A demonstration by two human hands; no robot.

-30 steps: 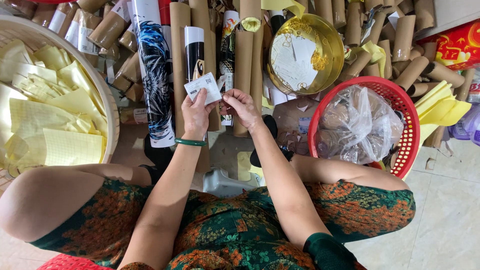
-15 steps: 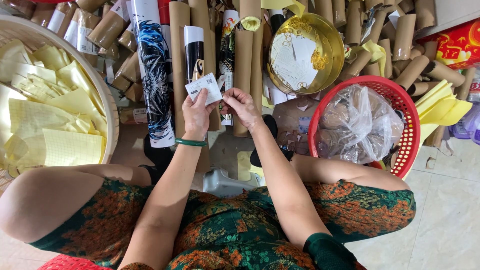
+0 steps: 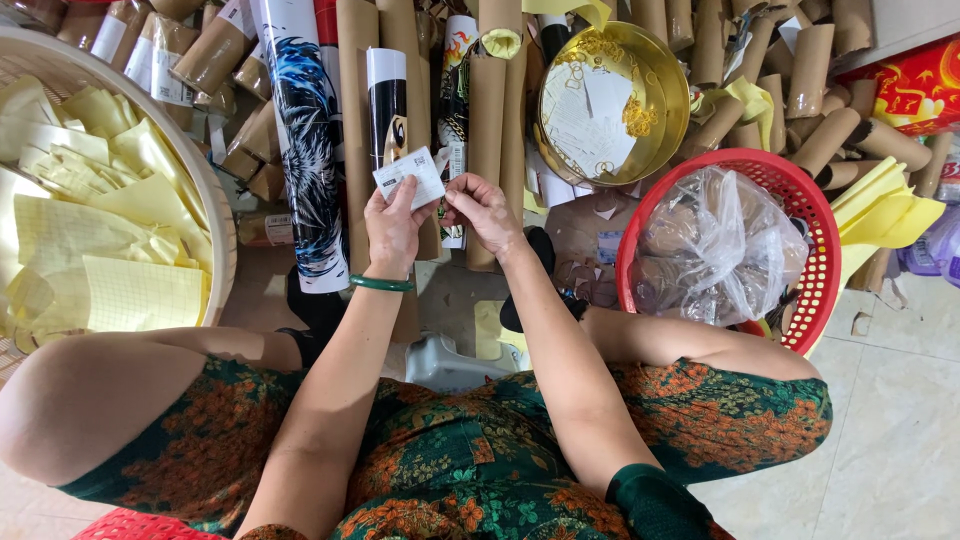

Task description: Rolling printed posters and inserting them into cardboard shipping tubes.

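Observation:
My left hand (image 3: 392, 228), with a green bangle on the wrist, holds up a small white paper label (image 3: 410, 176) by its lower edge. My right hand (image 3: 482, 208) pinches the label's right corner between thumb and fingers. Both hands are raised in front of a pile of brown cardboard tubes (image 3: 490, 110) and printed black-and-white rolls (image 3: 300, 140) lying on the floor. I sit with my knees apart in a green and orange patterned dress.
A woven basket (image 3: 212, 215) full of yellow paper sheets stands at the left. A round gold tin (image 3: 668, 100) with white paper inside lies at the back. A red plastic basket (image 3: 822, 240) holding a clear plastic bag sits at the right, with yellow sheets (image 3: 880, 210) beside it.
The hands and label stay almost in place; my right fingers have shifted slightly at the label's corner.

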